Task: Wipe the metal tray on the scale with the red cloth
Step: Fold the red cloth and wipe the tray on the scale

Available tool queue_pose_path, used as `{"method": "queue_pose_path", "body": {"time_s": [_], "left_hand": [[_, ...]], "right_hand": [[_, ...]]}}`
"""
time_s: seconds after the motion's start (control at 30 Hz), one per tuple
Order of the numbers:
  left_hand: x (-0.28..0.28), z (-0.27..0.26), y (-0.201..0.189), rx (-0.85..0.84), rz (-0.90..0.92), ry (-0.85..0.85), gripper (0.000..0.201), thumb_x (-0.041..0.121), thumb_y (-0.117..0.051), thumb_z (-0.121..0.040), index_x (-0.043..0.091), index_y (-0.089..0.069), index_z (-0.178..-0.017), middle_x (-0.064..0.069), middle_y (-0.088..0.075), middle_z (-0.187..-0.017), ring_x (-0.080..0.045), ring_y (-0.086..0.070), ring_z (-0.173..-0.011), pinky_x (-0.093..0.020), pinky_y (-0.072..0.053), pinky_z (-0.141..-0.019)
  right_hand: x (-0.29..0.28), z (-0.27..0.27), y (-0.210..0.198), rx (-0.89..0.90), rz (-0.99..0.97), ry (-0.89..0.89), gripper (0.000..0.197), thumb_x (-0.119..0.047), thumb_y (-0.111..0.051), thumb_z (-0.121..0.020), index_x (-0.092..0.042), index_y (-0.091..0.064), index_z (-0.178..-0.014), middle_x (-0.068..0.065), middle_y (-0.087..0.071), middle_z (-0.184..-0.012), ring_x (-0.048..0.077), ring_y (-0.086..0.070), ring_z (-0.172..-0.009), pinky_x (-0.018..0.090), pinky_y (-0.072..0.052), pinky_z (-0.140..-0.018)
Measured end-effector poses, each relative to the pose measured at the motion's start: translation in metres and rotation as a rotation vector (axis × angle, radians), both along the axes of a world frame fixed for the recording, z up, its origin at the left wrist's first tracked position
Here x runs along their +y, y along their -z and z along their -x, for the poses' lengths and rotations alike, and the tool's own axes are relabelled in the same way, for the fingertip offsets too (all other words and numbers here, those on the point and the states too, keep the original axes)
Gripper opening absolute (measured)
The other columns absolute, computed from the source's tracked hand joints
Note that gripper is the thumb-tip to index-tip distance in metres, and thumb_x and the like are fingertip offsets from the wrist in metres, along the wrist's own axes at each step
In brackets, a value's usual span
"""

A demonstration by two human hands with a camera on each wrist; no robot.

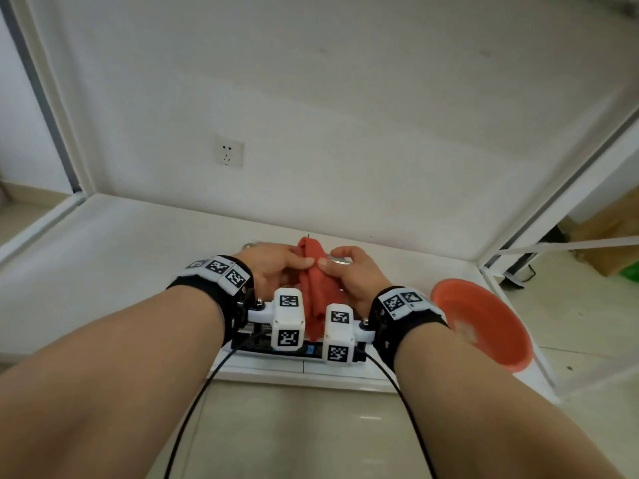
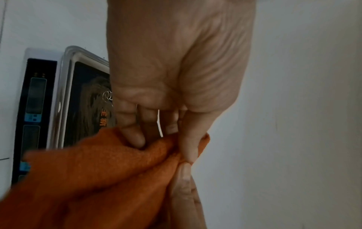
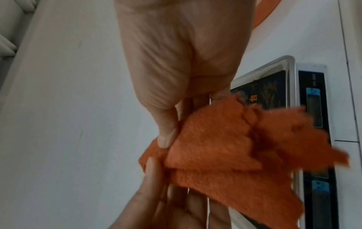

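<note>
Both hands hold the red cloth [image 1: 316, 285] bunched up above the scale. My left hand [image 1: 276, 267] pinches the cloth [image 2: 109, 173] between thumb and fingers. My right hand [image 1: 349, 271] pinches the same top fold of the cloth [image 3: 221, 148] from the other side. The cloth hangs down between the two wrist cameras. The metal tray [image 2: 65, 96] lies on the scale [image 2: 33, 99] beneath the hands, with a dark printed sheet in it; the tray [image 3: 290, 74] also shows in the right wrist view. In the head view hands and cloth hide most of the tray.
An orange plastic basin [image 1: 484, 323] stands on the white table [image 1: 103, 271] to the right of the scale. A white wall with a socket [image 1: 228, 152] rises behind. The table's front edge is just below the scale.
</note>
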State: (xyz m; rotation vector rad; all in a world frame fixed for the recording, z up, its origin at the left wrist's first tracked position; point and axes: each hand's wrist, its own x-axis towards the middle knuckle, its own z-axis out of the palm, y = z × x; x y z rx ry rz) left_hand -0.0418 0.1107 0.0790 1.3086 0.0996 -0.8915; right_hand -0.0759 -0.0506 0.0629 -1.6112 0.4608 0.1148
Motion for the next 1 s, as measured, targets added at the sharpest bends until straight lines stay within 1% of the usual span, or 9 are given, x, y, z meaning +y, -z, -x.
{"method": "queue_pose_path", "body": {"time_s": [0.1, 0.3, 0.4, 0.53, 0.67, 0.73, 0.87, 0.93, 1.0], "left_hand": [[-0.012, -0.004, 0.007, 0.003, -0.033, -0.008, 0.013, 0.013, -0.052, -0.095, 0.017, -0.064, -0.097, -0.004, -0.066, -0.08, -0.017, -0.062, -0.069, -0.029, -0.055, -0.055], [-0.022, -0.036, 0.032, 0.078, 0.124, -0.053, 0.028, 0.015, -0.044, -0.098, 0.012, -0.057, -0.122, -0.013, -0.062, -0.114, -0.025, -0.06, -0.094, -0.043, -0.051, -0.086], [-0.026, -0.052, 0.037, 0.088, 0.173, -0.029, 0.027, 0.014, -0.042, -0.099, 0.01, -0.054, -0.123, -0.017, -0.064, -0.114, -0.028, -0.063, -0.098, -0.044, -0.054, -0.083], [-0.033, -0.071, 0.046, 0.113, 0.181, -0.06, 0.032, 0.008, -0.046, -0.097, 0.014, -0.05, -0.129, -0.013, -0.062, -0.117, -0.023, -0.064, -0.092, -0.043, -0.059, -0.074], [-0.04, -0.085, 0.05, 0.053, 0.214, -0.093, 0.026, 0.0, -0.042, -0.097, 0.02, -0.056, -0.107, -0.01, -0.065, -0.1, -0.022, -0.065, -0.086, -0.042, -0.057, -0.075], [-0.043, -0.089, 0.051, 0.02, 0.227, -0.086, 0.029, -0.001, -0.041, -0.097, 0.02, -0.056, -0.11, -0.01, -0.064, -0.099, -0.023, -0.065, -0.086, -0.041, -0.058, -0.074], [-0.043, -0.101, 0.052, -0.005, 0.186, -0.109, 0.035, 0.003, -0.044, -0.097, 0.019, -0.054, -0.126, -0.006, -0.065, -0.105, -0.023, -0.066, -0.094, -0.037, -0.058, -0.08], [-0.032, -0.108, 0.056, 0.021, 0.107, -0.162, 0.034, 0.004, -0.045, -0.097, 0.016, -0.056, -0.126, -0.006, -0.066, -0.111, -0.024, -0.065, -0.106, -0.037, -0.053, -0.092], [-0.017, -0.116, 0.064, 0.021, -0.019, -0.221, 0.031, 0.004, -0.045, -0.097, 0.013, -0.057, -0.124, -0.006, -0.066, -0.108, -0.02, -0.063, -0.099, -0.031, -0.052, -0.09]], "right_hand": [[-0.006, -0.005, 0.013, -0.024, 0.01, -0.008, 0.049, -0.034, -0.088, -0.05, -0.021, -0.068, -0.094, 0.02, -0.072, -0.109, 0.037, -0.073, -0.096, 0.056, -0.06, -0.081], [-0.016, -0.023, 0.039, -0.044, -0.282, -0.093, 0.034, -0.01, -0.075, -0.086, -0.009, -0.061, -0.117, 0.026, -0.068, -0.115, 0.037, -0.068, -0.097, 0.061, -0.053, -0.092], [-0.02, -0.034, 0.053, -0.052, -0.308, -0.094, 0.04, -0.008, -0.077, -0.083, -0.012, -0.06, -0.119, 0.027, -0.066, -0.118, 0.038, -0.066, -0.096, 0.063, -0.052, -0.091], [-0.036, -0.05, 0.052, -0.023, -0.336, -0.119, 0.038, -0.006, -0.073, -0.086, -0.011, -0.057, -0.12, 0.031, -0.063, -0.118, 0.035, -0.067, -0.082, 0.047, -0.056, -0.073], [-0.05, -0.064, 0.048, 0.079, -0.526, -0.297, 0.068, -0.032, -0.068, -0.092, 0.0, -0.041, -0.146, 0.037, -0.04, -0.146, 0.044, -0.05, -0.115, 0.06, -0.04, -0.105], [-0.053, -0.068, 0.049, 0.138, -0.474, -0.306, 0.073, -0.035, -0.072, -0.087, 0.0, -0.045, -0.145, 0.033, -0.05, -0.138, 0.04, -0.059, -0.106, 0.046, -0.054, -0.092], [-0.068, -0.083, 0.046, 0.088, -0.546, -0.139, 0.047, -0.015, -0.065, -0.092, -0.002, -0.051, -0.134, 0.026, -0.067, -0.122, 0.039, -0.066, -0.105, 0.053, -0.054, -0.093], [-0.082, -0.095, 0.041, 0.037, -0.588, 0.069, 0.016, -0.009, -0.048, -0.099, 0.0, -0.057, -0.109, 0.018, -0.076, -0.085, 0.025, -0.073, -0.075, 0.034, -0.062, -0.069], [-0.1, -0.103, 0.039, 0.021, -0.433, 0.255, 0.017, -0.001, -0.041, -0.099, 0.002, -0.057, -0.095, 0.013, -0.07, -0.064, 0.014, -0.064, -0.047, 0.021, -0.053, -0.048]]}}
